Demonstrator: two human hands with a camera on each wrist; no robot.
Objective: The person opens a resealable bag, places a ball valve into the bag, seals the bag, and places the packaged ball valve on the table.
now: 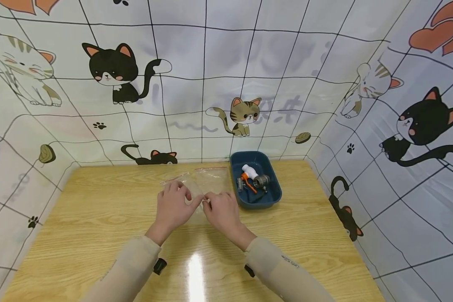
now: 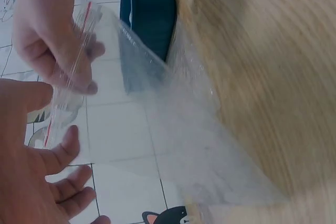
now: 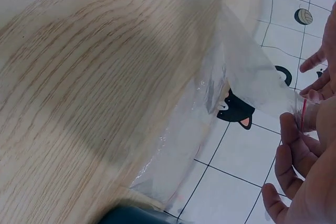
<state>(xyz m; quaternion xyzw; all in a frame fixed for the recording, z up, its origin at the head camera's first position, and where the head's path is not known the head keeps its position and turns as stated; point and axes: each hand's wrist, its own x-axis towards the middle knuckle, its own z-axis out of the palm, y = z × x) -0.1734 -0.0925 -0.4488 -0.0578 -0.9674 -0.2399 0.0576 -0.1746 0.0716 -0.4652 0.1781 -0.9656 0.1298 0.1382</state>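
Observation:
A clear zip bag (image 2: pixel 173 124) with a red line along its top is held up between my two hands. In the head view my left hand (image 1: pixel 173 207) is at its left, with the thumb reaching toward the right fingers. My right hand (image 1: pixel 223 210) pinches the zip edge from the other side. The left wrist view shows the zip strip (image 2: pixel 67 85) running between the left thumb and the spread left fingers (image 2: pixel 65 153). In the right wrist view the right fingers (image 3: pixel 289 156) curl near the red line, and the bag body hangs toward the table.
Another clear bag (image 1: pixel 213 177) lies flat behind my hands. At the back right stands a blue bin (image 1: pixel 275 188) with a white fitting (image 1: pixel 250 171), an orange-handled piece (image 1: pixel 249 184) and metal fittings (image 1: pixel 261 180). Cat-printed curtains (image 1: pixel 226 50) enclose the wooden table (image 1: pixel 109 201).

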